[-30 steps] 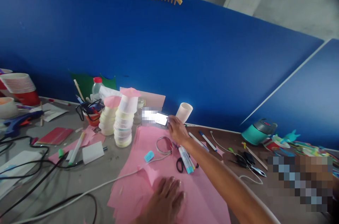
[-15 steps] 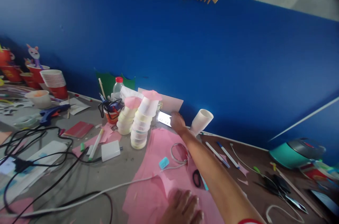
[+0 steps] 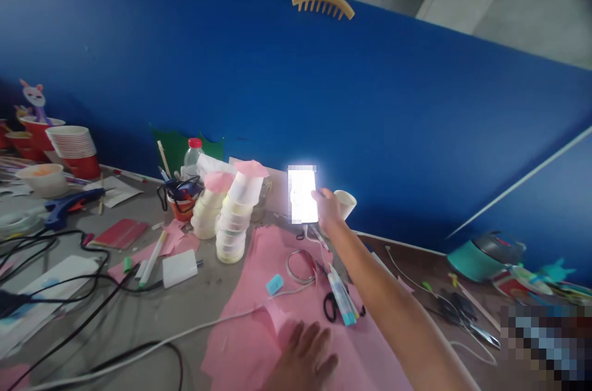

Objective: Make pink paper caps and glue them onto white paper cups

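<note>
My right hand (image 3: 329,206) grips a phone (image 3: 303,197) with a glowing white screen, held upright in front of the blue partition. A cable hangs below the phone. Palm down, my left hand (image 3: 303,354) lies with fingers spread on pink paper (image 3: 245,317). Between the two hands lie black-handled scissors (image 3: 330,306), a glue tube (image 3: 341,295) with a light blue end and a small blue piece (image 3: 274,284). A white cup (image 3: 346,203) is partly hidden behind my right hand.
Two stacks of ringed pale cups (image 3: 232,234) with pink tops stand left of the pink paper. Black cables (image 3: 87,286), a white charger (image 3: 180,269) and a blue glue gun (image 3: 69,206) lie further left. A teal container (image 3: 476,258) sits at right.
My right hand has lifted the phone from beside the pale cups and turned it upright, its screen now brighter. My left hand stays on the pink paper. The view has shifted slightly right.
</note>
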`<state>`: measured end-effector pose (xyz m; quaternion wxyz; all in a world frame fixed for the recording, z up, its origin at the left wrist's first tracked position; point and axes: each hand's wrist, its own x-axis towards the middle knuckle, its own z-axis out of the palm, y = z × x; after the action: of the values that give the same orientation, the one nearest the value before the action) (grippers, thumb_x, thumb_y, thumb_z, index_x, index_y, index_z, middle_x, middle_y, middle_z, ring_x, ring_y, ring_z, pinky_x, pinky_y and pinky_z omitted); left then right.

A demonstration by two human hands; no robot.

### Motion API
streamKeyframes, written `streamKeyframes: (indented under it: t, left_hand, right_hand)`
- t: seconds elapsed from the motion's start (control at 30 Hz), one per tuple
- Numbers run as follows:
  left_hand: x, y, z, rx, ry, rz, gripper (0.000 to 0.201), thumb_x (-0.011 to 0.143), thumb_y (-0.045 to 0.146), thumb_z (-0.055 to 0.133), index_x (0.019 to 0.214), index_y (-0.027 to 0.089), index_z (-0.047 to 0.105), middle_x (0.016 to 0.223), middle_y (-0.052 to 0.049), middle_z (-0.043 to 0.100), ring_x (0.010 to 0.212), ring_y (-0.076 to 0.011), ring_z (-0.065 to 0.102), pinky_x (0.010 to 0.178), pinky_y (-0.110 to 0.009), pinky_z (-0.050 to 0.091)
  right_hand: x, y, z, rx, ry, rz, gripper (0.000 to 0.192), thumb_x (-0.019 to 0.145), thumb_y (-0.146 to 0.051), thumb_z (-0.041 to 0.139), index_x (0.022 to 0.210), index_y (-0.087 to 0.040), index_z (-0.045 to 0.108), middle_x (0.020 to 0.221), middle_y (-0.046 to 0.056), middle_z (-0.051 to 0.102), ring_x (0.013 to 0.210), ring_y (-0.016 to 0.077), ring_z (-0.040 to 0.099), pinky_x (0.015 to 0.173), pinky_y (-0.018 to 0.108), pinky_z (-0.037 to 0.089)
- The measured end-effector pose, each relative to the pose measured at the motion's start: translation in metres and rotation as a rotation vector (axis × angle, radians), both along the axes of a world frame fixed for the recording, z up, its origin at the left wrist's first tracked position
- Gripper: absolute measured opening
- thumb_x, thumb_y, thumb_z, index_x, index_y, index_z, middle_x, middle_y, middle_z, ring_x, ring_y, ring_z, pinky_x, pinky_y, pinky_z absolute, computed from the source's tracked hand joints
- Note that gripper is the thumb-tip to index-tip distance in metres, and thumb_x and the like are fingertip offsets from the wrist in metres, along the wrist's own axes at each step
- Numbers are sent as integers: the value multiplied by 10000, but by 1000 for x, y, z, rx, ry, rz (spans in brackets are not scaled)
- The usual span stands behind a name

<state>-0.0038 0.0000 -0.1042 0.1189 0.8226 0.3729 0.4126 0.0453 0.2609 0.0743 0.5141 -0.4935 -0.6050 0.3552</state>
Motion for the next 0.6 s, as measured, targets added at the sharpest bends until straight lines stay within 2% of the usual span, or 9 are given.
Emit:
streamKeyframes:
  t: [0.07, 0.13, 0.23, 0.33, 0.4, 0.47, 0.6]
  left_hand:
    - [-7, 0, 19, -58, -115, -82, 520, 850, 348, 689, 1352, 276, 575, 1356, -139, 644, 1221, -345, 619, 1053, -538, 482]
    - [-14, 0, 39, -242, -375, 47, 494, 915, 291, 608, 1404, 275, 541, 1422, -149, 584, 1314, -306, 546, 1109, -464, 438]
    - [-25, 5, 67, -421, -877, 264, 381, 914, 390, 628, 1268, 249, 637, 1321, -148, 640, 1299, -321, 545, 1107, -464, 419]
    - [-33, 16, 85, -604, -1236, 355, 504, 805, 477, 750, 1242, 253, 637, 1319, -117, 641, 1298, -326, 539, 1148, -483, 351]
    - [-35, 22, 94, -744, -1434, 297, 538, 762, 469, 792, 1233, 254, 642, 1286, -103, 668, 1269, -314, 569, 1137, -473, 372]
    - [-35, 25, 100, -841, -1537, 215, 527, 760, 420, 805, 1230, 240, 649, 1204, -98, 713, 1188, -291, 631, 1084, -445, 442]
    - [-35, 24, 106, -836, -1532, 136, 507, 751, 417, 830, 1183, 201, 677, 1109, -93, 752, 1008, -258, 709, 957, -383, 542]
  right_hand:
    - [9, -21, 0, -67, 171, 18, 196, 795, -364, 646, 902, -201, 663, 735, 21, 721, 790, 228, 710, 683, 320, 561]
    - [17, -45, -5, -122, 337, 56, 188, 748, -360, 695, 856, -215, 641, 738, 18, 723, 796, 225, 711, 692, 323, 574]
    - [25, -82, -17, -189, 558, 131, 214, 678, -357, 757, 769, -226, 614, 767, 23, 731, 820, 241, 715, 740, 358, 589]
    - [25, -109, -30, -248, 721, 181, 228, 624, -319, 788, 732, -228, 609, 751, 22, 732, 843, 258, 715, 772, 388, 588]
    - [22, -122, -36, -280, 799, 202, 227, 602, -288, 796, 717, -230, 609, 720, 13, 726, 843, 261, 715, 787, 396, 582]
    - [18, -131, -38, -306, 854, 220, 221, 593, -264, 800, 690, -231, 604, 685, 1, 715, 835, 257, 714, 795, 394, 574]
    - [16, -142, -36, -338, 917, 255, 218, 610, -244, 798, 630, -232, 582, 649, -18, 693, 843, 242, 703, 803, 369, 560]
